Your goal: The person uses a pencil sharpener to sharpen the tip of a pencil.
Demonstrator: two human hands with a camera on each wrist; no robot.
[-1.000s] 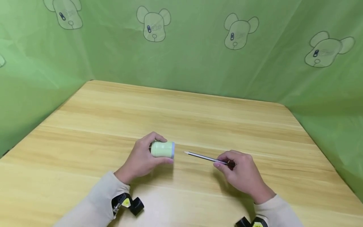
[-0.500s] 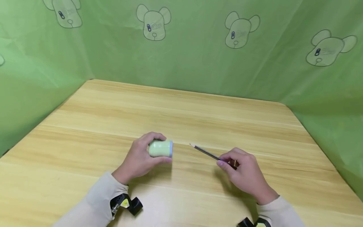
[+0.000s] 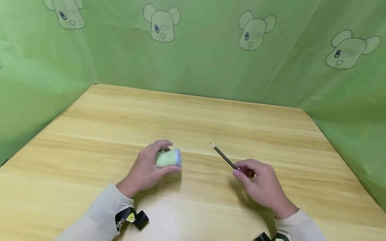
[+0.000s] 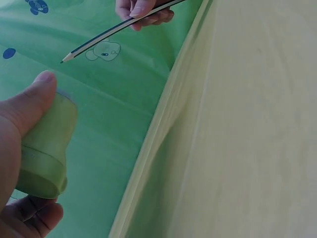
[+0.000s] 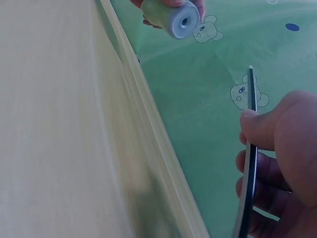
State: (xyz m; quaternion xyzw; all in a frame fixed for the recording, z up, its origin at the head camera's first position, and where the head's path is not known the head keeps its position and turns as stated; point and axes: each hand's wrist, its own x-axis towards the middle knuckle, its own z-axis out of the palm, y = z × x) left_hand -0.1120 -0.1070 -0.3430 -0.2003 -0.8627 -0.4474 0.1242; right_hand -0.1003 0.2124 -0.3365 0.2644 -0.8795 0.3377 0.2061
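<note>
My left hand [image 3: 148, 167] grips a light green pencil sharpener [image 3: 165, 159] between thumb and fingers, held on its side above the table. Its pale blue end [image 5: 183, 21], with a round hole in the middle, faces right. My right hand [image 3: 261, 183] pinches a black-and-white striped pencil [image 3: 224, 156] near its rear. The sharpened tip points up and to the left, apart from the sharpener. In the left wrist view the pencil [image 4: 116, 30] slants above the sharpener [image 4: 52, 139]. The pencil's rear end is hidden by the right hand in the head view.
A wood-grain table [image 3: 193, 124] spreads under both hands. Green curtains [image 3: 205, 67] printed with bear heads stand behind it and along its sides. Black wrist cameras [image 3: 140, 219] sit on both sleeves.
The pencil has swung from nearly level to a steeper slant, its tip moving up, right and away from the sharpener. The sharpener has shifted slightly left and turned, so its blue end shows more.
</note>
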